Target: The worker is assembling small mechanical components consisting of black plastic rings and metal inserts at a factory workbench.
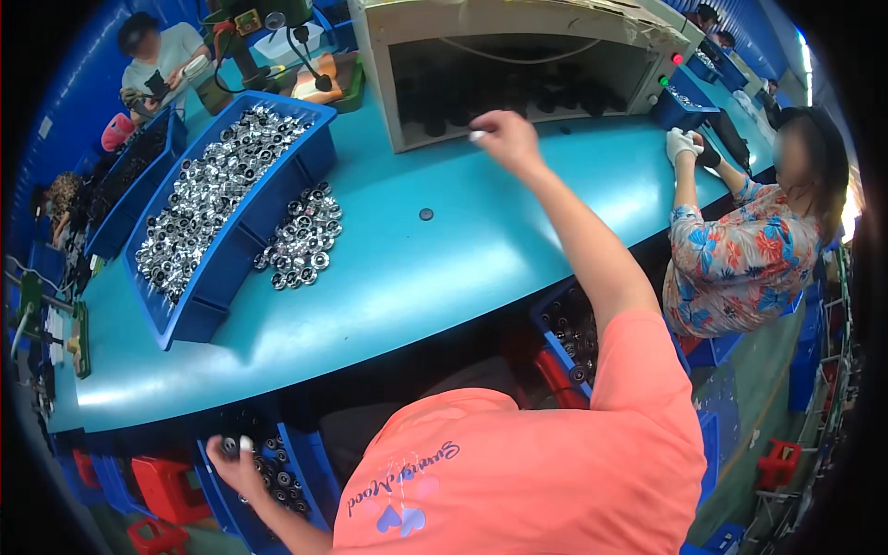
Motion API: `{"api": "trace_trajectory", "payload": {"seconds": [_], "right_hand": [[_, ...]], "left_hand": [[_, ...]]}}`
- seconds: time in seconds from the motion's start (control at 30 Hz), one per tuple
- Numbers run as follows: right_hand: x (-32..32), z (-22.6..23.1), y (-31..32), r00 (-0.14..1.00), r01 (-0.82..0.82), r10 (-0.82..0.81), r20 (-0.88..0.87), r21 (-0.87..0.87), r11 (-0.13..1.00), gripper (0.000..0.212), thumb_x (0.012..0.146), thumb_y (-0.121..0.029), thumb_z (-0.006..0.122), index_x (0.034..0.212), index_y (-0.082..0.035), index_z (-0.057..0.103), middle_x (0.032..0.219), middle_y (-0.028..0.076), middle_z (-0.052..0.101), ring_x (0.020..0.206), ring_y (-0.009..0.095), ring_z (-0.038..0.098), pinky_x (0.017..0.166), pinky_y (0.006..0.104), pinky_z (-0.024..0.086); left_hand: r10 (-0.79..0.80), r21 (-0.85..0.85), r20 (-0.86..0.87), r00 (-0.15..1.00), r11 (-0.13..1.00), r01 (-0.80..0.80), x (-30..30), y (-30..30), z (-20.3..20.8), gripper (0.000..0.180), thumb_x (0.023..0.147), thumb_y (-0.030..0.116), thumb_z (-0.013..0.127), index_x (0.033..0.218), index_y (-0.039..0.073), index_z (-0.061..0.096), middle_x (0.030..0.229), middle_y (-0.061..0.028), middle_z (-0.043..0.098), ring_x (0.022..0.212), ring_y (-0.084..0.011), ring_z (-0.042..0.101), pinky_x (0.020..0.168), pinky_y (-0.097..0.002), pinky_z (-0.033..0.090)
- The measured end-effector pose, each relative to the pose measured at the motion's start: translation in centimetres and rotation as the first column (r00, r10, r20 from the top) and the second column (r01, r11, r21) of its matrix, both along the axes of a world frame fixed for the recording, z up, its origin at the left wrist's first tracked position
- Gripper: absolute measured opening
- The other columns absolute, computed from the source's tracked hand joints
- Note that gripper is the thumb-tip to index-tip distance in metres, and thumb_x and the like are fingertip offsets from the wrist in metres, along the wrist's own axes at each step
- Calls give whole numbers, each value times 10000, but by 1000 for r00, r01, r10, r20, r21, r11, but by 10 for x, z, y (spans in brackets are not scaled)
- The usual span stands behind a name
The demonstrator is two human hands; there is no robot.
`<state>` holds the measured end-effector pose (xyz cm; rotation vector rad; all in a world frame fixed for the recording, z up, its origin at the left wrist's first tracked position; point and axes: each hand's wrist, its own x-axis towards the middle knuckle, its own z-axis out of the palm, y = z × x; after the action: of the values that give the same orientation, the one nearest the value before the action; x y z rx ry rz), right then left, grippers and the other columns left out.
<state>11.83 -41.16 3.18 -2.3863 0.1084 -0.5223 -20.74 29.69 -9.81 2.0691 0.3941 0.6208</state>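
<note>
My left hand (239, 470) is low at the left, over a blue bin (319, 462) of black round parts below the table edge. Its fingers curl around a black round part (229, 446), and one fingertip wears a white cover. My right hand (511, 143) reaches across the table to the front of a pale box-shaped machine (377, 83) with a dark opening. Those fingers are pinched, a white cover on one tip; whatever they hold is too small to make out. A lone black disc (426, 214) lies on the turquoise tabletop (388, 268).
At the left stands a long blue bin (277, 199) full of shiny silver round parts, with a pile of silver parts (303, 239) beside it. Another bin of black parts (571, 338) sits below the table. A co-worker in a flowered shirt (735, 254) is at the right.
</note>
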Motion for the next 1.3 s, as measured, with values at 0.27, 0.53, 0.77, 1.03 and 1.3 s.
{"api": "trace_trajectory", "payload": {"seconds": [0.27, 0.53, 0.77, 1.03, 1.3], "right_hand": [[11, -41, -66, 906, 381, -409, -112, -205, 901, 550, 768, -342, 840, 1239, -123, 659, 1283, 115, 633, 1242, 306, 565, 1037, 444, 482], [-23, 6, 45, 956, -187, 156, 249, 105, 977, 482, 737, -160, 805, 1188, -102, 641, 1114, 54, 705, 1003, 206, 664, 844, 341, 531], [-65, 26, 198, 771, -635, 583, 257, 232, 737, 539, 738, -137, 789, 1243, -95, 606, 1154, 56, 712, 1050, 213, 681, 843, 329, 530], [-4, -16, 204, 859, -464, 506, 78, 536, 706, 421, 891, -70, 652, 1312, -65, 643, 1195, 67, 708, 1030, 173, 669, 900, 331, 527], [-15, -31, 210, 855, -518, 518, -8, 13, 855, 511, 794, -125, 725, 1301, -147, 671, 1251, 103, 639, 1077, 296, 581, 995, 408, 476]], "left_hand": [[39, 135, 20, 999, 990, -41, 25, -60, 60, 549, 905, -9, 660, 1429, 84, 525, 1073, -67, 598, 763, -112, 535, 681, -261, 460], [-629, -131, 168, 759, 749, 650, 169, -244, 123, 406, 986, 117, 600, 1379, 26, 549, 1042, -98, 644, 851, -156, 615, 762, -312, 525], [-684, -800, 427, 591, 17, 599, 238, -323, 129, 440, 1083, 234, 440, 1498, 91, 414, 1299, -136, 599, 1025, -211, 660, 828, -372, 567], [-587, -779, 564, 581, -145, 610, 258, -292, 103, 520, 1033, 198, 585, 1503, 64, 408, 1289, -221, 615, 1012, -209, 649, 918, -364, 561], [-582, -774, 553, 596, -96, 626, 258, -292, 105, 505, 1022, 126, 560, 1503, 93, 412, 1347, -235, 582, 1055, -240, 647, 981, -401, 537]]}}
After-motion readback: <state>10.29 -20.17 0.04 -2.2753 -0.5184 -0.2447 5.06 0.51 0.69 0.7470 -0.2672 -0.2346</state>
